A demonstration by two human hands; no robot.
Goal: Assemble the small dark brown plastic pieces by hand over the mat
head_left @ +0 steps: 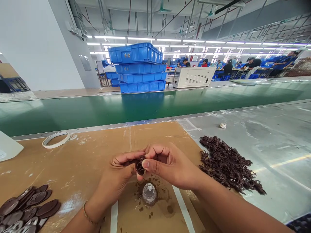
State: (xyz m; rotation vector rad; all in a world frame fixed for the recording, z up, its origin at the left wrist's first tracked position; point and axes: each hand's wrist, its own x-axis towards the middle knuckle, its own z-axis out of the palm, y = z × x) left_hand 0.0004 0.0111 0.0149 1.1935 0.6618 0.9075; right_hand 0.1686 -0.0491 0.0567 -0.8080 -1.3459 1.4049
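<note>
Green conveyor, blue crates, strip lights overhead.

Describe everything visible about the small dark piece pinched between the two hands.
The small dark piece is dark brown, roundish, matte like rubber or plastic, and mostly hidden by fingers. The left hand and the right hand pinch it between thumbs and fingertips, holding it in the air above the brown cardboard mat, directly over a small clear dome-shaped object. Its fine details cannot be made out.

Bright ceiling tube lights, glossy glare, warped edges
</note>
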